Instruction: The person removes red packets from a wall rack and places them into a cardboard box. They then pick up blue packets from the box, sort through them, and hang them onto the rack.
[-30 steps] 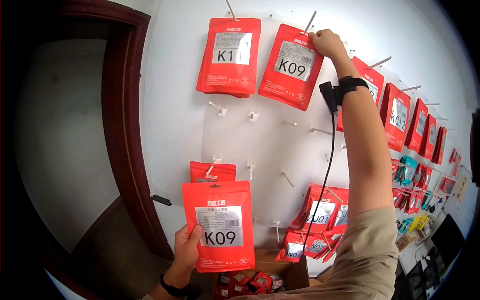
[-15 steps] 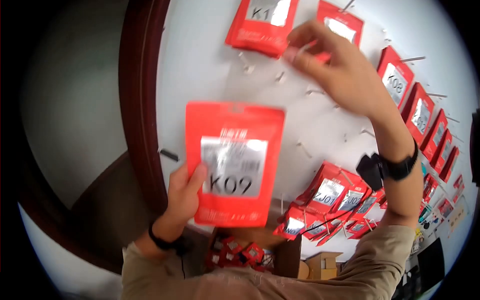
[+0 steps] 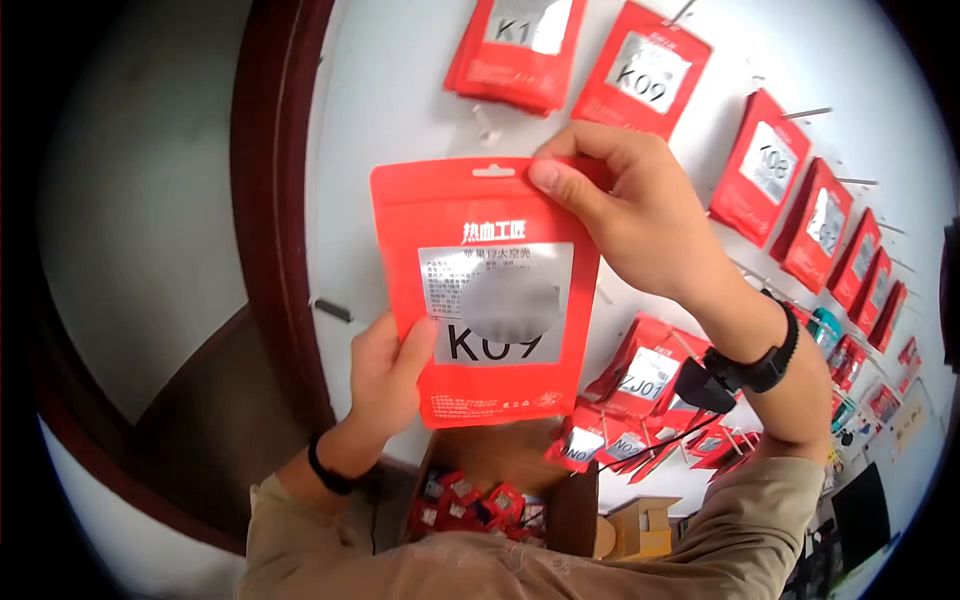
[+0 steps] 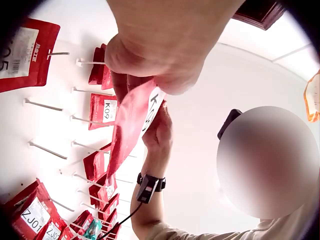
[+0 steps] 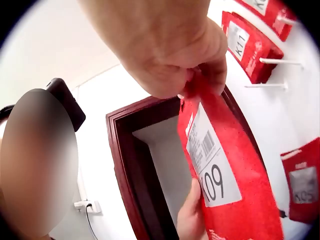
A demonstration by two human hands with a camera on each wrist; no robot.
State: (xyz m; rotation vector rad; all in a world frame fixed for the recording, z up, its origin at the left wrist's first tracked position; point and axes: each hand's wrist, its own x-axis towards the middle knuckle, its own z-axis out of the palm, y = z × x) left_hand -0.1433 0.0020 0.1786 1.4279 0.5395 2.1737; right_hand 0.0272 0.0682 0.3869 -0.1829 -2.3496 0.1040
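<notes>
A red pouch (image 3: 500, 390) with a silver K09 label and a hang hole near its top edge is held up in front of the wall. My left hand (image 3: 385, 375) grips its lower left side, thumb across the front. At the top right corner, my right hand (image 3: 640, 205) pinches the pouch between thumb and fingers. The right wrist view shows the same pouch (image 5: 240, 170) hanging from the right hand (image 5: 175, 60), with left fingers at its far edge. Behind the right hand, another K09 pouch (image 3: 645, 75) hangs on a wall hook.
K11 pouches (image 3: 520, 55) hang at upper left of the wall, and a row of red pouches (image 3: 770, 160) runs to the right. Lower hooks carry ZJ01 pouches (image 3: 645, 375). Below stands a cardboard box (image 3: 565, 500) with small red packets. A dark red door frame (image 3: 280, 200) is at left.
My right hand has come down from the hanging K09 pouch on the wall to the held pouch and now pinches its top corner. The left hand has raised that pouch.
</notes>
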